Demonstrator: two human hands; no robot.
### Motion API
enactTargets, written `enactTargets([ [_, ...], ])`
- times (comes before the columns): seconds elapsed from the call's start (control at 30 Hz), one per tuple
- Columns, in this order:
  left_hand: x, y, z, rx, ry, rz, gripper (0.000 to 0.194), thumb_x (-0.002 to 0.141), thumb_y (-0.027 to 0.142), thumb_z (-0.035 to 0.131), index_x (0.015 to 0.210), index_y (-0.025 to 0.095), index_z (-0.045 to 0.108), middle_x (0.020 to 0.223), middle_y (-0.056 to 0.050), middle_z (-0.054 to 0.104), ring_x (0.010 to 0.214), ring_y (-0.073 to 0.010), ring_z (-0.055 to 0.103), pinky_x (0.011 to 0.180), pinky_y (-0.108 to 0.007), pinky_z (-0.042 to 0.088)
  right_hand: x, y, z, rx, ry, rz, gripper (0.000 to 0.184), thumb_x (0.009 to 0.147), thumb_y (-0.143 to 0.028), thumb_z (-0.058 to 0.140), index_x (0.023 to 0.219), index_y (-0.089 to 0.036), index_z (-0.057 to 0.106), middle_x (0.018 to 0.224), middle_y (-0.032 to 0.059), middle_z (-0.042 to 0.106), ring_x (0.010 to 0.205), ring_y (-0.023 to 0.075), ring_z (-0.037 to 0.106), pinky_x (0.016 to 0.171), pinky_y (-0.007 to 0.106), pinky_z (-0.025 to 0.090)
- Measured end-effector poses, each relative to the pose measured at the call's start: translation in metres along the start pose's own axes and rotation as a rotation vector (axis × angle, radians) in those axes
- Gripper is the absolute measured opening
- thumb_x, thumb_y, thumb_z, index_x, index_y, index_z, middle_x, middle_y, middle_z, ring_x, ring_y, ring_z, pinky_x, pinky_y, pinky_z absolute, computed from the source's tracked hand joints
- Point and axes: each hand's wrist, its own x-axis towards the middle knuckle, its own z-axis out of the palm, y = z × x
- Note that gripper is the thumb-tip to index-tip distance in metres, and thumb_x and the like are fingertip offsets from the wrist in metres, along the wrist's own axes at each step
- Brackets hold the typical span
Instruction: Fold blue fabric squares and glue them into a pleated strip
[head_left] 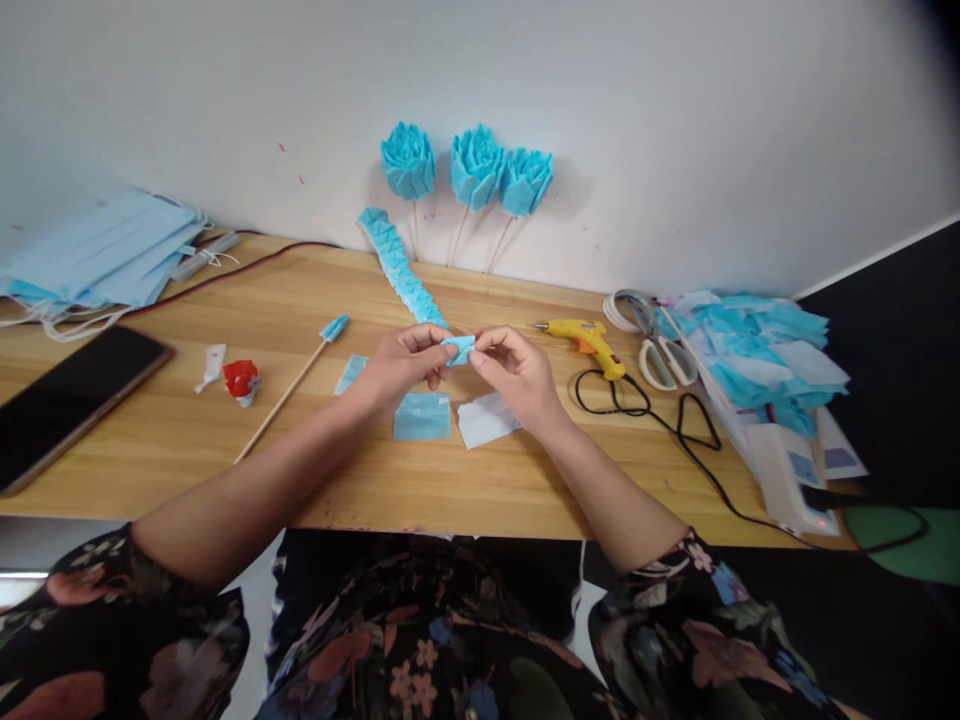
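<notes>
Between my left hand [411, 362] and my right hand [517, 372] is a small folded piece of blue fabric [460, 349], pinched by the fingertips of both. Below it on the table lie a flat blue square [422, 417] and a whitish piece [486, 420], partly covered by my right hand. Another blue piece [351, 373] shows beside my left wrist. A row of folded blue petals [401, 270] stretches away behind my hands. To the left rests a thin stick [289, 392] with a blue folded tip [334, 327].
Three blue fabric flowers [478, 168] on sticks lean against the wall. A yellow glue gun [586, 341], scissors [667, 362] and a heap of blue and white scraps [772, 350] are on the right. Left are a phone [79, 400], stacked face masks [105, 250] and a red-wrapped lollipop-like item [241, 379].
</notes>
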Motion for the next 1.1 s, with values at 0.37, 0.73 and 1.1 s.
enactTargets([
  [0.37, 0.0009, -0.0003, 0.0007, 0.024, -0.05, -0.031, 0.027, 0.073, 0.038, 0.08, 0.08, 0.016, 0.066, 0.062, 0.002, 0.06, 0.055, -0.0085, 0.054, 0.052, -0.021, 0.044, 0.0012, 0.0014, 0.001, 0.097, -0.009, 0.03, 0.022, 0.081, -0.026, 0.067, 0.097, -0.024, 0.052, 0.08, -0.0035, 0.058, 0.074, 0.0119, 0.055, 0.073, 0.029, 0.046],
  [0.73, 0.0001, 0.0003, -0.0002, 0.128, -0.121, -0.004, 0.027, 0.076, 0.038, 0.078, 0.086, 0.016, 0.064, 0.07, 0.002, 0.059, 0.056, -0.0082, 0.053, 0.054, -0.022, 0.045, 0.0002, -0.0005, 0.002, 0.06, -0.035, 0.003, 0.031, 0.084, -0.028, 0.066, 0.111, -0.026, 0.052, 0.08, -0.0041, 0.057, 0.075, 0.0134, 0.057, 0.076, 0.032, 0.048],
  [1.1, 0.0003, 0.0007, -0.0021, 0.206, -0.092, -0.018, 0.014, 0.077, 0.026, 0.069, 0.075, 0.016, 0.06, 0.064, 0.002, 0.057, 0.055, -0.0086, 0.051, 0.056, -0.024, 0.042, -0.0007, -0.002, -0.0009, 0.093, -0.187, 0.05, 0.036, 0.086, -0.032, 0.063, 0.12, -0.025, 0.052, 0.089, -0.001, 0.067, 0.085, 0.0162, 0.064, 0.084, 0.036, 0.05],
])
